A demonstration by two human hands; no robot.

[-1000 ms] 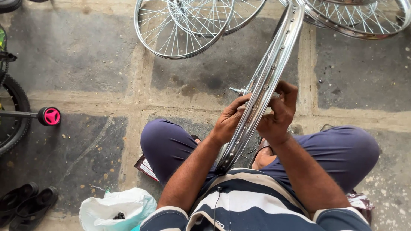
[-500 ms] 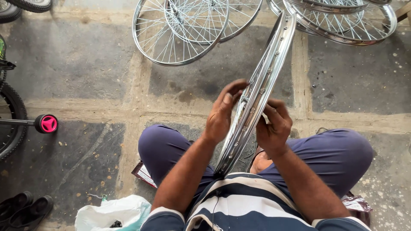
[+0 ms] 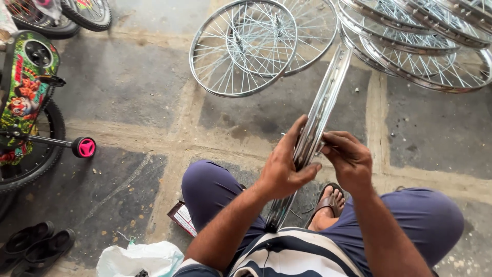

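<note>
The bare chrome rim (image 3: 322,115) stands on edge between the seated person's knees, left hand (image 3: 283,166) wrapped around its edge, right hand (image 3: 350,160) pinching its far side (fingertips hidden), and it looks light, stiff and slick, best held by both edges.

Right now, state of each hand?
Left hand: closed around the shiny wheel rim.
Right hand: fingers curled at the rim's other side, touching it; a full grip cannot be told.
</note>
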